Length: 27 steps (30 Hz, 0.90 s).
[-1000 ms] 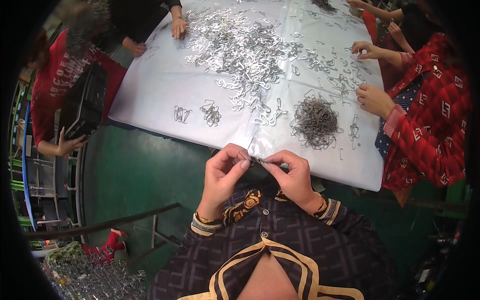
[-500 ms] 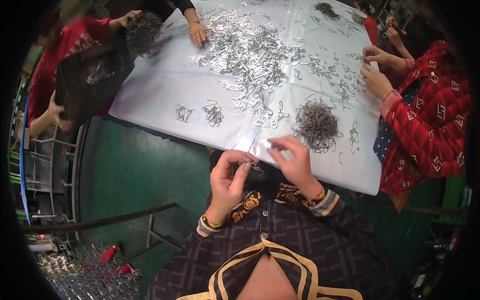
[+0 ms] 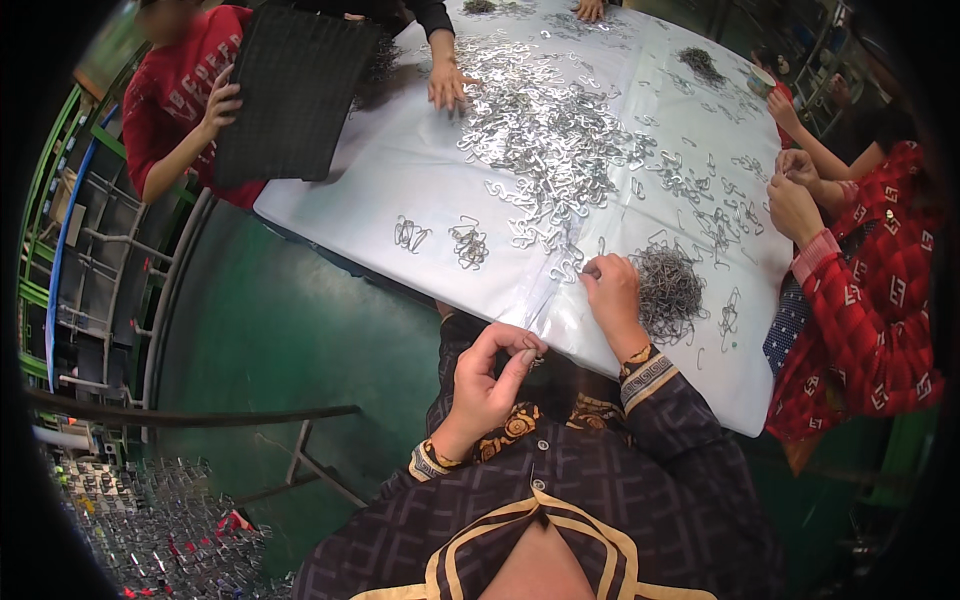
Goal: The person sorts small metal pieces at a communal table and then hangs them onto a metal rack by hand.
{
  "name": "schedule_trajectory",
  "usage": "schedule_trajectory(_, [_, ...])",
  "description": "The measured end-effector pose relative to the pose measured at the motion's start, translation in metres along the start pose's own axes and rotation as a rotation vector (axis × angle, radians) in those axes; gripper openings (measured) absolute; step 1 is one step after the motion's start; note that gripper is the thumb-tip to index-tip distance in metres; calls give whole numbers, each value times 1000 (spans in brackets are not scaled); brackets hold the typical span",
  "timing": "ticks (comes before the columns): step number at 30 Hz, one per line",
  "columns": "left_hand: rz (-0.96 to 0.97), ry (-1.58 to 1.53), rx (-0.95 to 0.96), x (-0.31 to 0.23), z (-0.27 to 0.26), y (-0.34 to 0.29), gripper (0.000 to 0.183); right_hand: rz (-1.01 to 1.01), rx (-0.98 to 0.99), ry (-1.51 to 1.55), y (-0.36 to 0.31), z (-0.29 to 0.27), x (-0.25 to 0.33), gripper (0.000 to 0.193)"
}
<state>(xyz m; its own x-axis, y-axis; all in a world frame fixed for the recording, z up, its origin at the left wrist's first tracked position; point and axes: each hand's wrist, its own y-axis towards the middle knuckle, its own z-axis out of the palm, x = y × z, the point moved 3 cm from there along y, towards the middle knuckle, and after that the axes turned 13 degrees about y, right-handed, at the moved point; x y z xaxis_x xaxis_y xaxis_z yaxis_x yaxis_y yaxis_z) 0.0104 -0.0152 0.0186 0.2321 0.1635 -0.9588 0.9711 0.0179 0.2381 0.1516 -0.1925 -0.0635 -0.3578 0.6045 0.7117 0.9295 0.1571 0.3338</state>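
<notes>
Near the table's front edge, my left hand [image 3: 492, 385] is closed, thumb and forefinger pinched on a small metal wire piece [image 3: 537, 360], mostly covered by the fingertips. My right hand [image 3: 617, 302] reaches over the table with bent fingers pressed together, at the near tip of a heap of silver S-shaped hooks [image 3: 545, 140]. Whatever those fingertips hold is hidden. Right beside that hand lies a tangled pile of dark wire hooks [image 3: 672, 295]. Two small clusters of bent wire pieces, one here [image 3: 410, 235] and another cluster [image 3: 468, 243], lie to the left.
White sheeting covers the table [image 3: 350, 215]. At the far left a person in red holds a dark crate [image 3: 290, 95] tilted over the corner. Another person's hand [image 3: 448, 85] touches the heap. A person in a red quilted jacket [image 3: 860, 290] works at the right. A metal rail [image 3: 200, 412] stands at the lower left.
My right hand has moved from beside my left hand forward to the silver hooks. The crate at the left has been lifted and turned toward the table. The view has shifted slightly.
</notes>
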Motion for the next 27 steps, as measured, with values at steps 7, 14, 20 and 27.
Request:
schedule_trajectory(7, [-60, 49, 42, 13, 5, 2, 8, 282, 92, 668, -18, -25, 39, 11])
schedule_trajectory(14, [-71, 157, -31, 14, 12, 8, 6, 360, 178, 943, -47, -41, 92, 12])
schedule_trajectory(20, [-36, 339, 12, 7, 16, 10, 10, 272, 125, 807, -54, -59, 107, 11])
schedule_trajectory(27, [-36, 337, 190, 10, 11, 9, 11, 46, 94, 604, -63, -70, 114, 7])
